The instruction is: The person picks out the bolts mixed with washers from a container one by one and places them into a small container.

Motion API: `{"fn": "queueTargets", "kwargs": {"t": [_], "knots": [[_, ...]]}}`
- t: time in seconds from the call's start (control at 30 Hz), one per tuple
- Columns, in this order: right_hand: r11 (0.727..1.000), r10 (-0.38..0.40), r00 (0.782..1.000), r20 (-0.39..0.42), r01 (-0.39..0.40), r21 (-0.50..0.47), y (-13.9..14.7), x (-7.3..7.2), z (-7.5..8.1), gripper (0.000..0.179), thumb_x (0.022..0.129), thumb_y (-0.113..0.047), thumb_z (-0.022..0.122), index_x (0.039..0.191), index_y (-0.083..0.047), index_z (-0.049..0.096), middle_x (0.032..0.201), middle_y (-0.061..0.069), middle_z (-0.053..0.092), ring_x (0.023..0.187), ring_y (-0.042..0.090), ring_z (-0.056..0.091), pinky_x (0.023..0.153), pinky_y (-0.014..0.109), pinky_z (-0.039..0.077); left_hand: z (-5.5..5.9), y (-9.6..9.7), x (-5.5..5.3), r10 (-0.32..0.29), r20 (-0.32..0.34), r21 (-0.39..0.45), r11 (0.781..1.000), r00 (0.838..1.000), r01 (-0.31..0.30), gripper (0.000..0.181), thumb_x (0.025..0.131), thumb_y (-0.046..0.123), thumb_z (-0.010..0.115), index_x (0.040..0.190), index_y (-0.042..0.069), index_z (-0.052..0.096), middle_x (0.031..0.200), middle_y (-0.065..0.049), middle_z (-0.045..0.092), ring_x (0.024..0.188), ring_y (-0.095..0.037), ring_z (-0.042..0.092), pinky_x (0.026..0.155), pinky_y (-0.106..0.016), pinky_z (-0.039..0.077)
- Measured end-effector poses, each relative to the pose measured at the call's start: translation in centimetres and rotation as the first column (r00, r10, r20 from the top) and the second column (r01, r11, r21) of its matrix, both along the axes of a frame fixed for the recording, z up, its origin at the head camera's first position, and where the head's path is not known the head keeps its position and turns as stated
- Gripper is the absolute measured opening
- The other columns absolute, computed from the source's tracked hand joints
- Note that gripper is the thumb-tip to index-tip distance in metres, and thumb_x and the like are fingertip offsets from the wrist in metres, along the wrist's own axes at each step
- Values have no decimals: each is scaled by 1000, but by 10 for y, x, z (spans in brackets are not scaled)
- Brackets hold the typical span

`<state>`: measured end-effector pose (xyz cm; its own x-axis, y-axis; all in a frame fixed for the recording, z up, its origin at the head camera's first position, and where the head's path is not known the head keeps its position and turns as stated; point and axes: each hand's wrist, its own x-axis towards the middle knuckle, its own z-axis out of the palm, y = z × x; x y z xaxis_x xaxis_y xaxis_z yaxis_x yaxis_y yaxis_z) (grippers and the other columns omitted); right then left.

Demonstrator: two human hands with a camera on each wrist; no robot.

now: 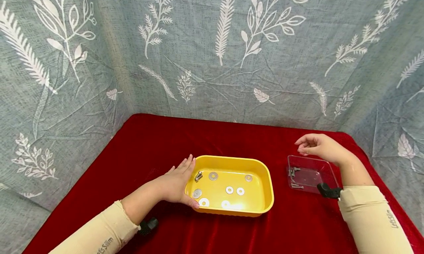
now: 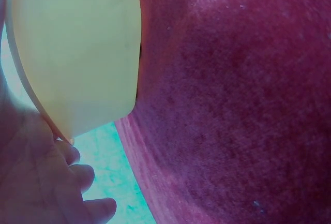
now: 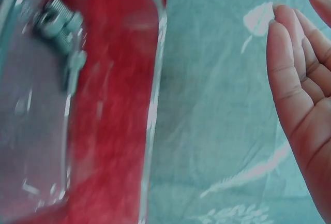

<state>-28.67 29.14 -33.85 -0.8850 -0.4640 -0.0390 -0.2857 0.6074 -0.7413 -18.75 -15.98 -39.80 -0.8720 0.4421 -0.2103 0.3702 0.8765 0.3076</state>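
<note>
A yellow tray (image 1: 238, 208) stands mid-table with several flat washers (image 1: 213, 176) and a few bolts (image 1: 198, 176) inside, the bolts near its left end. Spread along that end, my left hand (image 1: 177, 182) rests against the rim, thumb at the near corner and fingers fairly straight. The tray's outer wall (image 2: 77, 48) fills much of the left wrist view's upper left. Above the far edge of a clear plastic box (image 1: 313, 175) hovers my right hand (image 1: 319, 146), its fingers loosely bent with nothing visible in them. Several bolts (image 3: 59, 25) lie in that box.
A red velvet cloth (image 1: 205, 136) covers the table. Behind it hangs a grey-blue curtain (image 1: 198, 62) with white leaf patterns. A black wrist strap (image 1: 329, 191) on my right arm overlaps the clear box's near right corner in the head view.
</note>
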Motion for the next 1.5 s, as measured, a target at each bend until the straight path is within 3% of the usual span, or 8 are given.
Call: {"fn": "queueTargets", "kwargs": {"t": [0.27,0.47,0.77,0.97,1.13,1.3,1.5], "knots": [[996,80,997,-13,-80,-25,-29,-7,6,25,85,-12,65,105,2,62,90,8,66,81,11,64,74,24,51,3,0,1,1,3,13,1000,1000,-1,135,54,74,67,146,1,1,152,-16,-3,139,-31,3,106,-55,16],[991,126,992,23,-124,-49,-55,-11,8,22,86,-11,64,104,2,62,89,9,64,83,21,63,76,30,52,3,1,1,0,0,14,1000,1000,0,135,54,74,67,146,0,2,152,-17,-3,139,-31,4,106,-55,17],[979,201,978,56,-198,-55,-97,-15,11,23,85,-12,64,106,-1,62,91,10,65,84,21,63,75,28,51,4,1,2,3,-1,12,1000,1000,-3,135,54,74,67,146,0,2,152,-17,-3,139,-31,4,106,-55,17],[966,254,964,75,-249,-67,-125,-14,12,22,85,-12,64,105,-3,63,90,7,66,86,27,62,78,34,51,4,2,1,3,3,12,1000,1000,-3,134,54,74,67,146,0,2,152,-17,-3,139,-31,4,106,-56,17],[956,292,952,89,-286,-73,-148,-14,8,20,85,-12,65,103,-4,64,88,7,65,81,23,61,76,34,51,5,2,1,4,3,7,1000,1000,-4,135,54,74,66,146,1,1,152,-17,-3,139,-31,4,106,-55,16],[944,326,942,79,-321,-71,-169,-13,0,18,84,-15,66,101,-8,65,88,9,65,81,28,59,78,41,50,4,3,1,6,3,17,1000,1000,-6,135,53,75,66,146,0,2,152,-16,-3,139,-31,4,106,-55,16],[925,378,924,62,-373,-77,-191,-12,-9,15,85,-15,65,99,-10,66,84,4,64,76,24,57,72,35,50,5,2,1,3,8,18,1000,1000,-3,135,53,75,66,146,1,1,152,-16,-4,139,-31,4,106,-55,16]]}}
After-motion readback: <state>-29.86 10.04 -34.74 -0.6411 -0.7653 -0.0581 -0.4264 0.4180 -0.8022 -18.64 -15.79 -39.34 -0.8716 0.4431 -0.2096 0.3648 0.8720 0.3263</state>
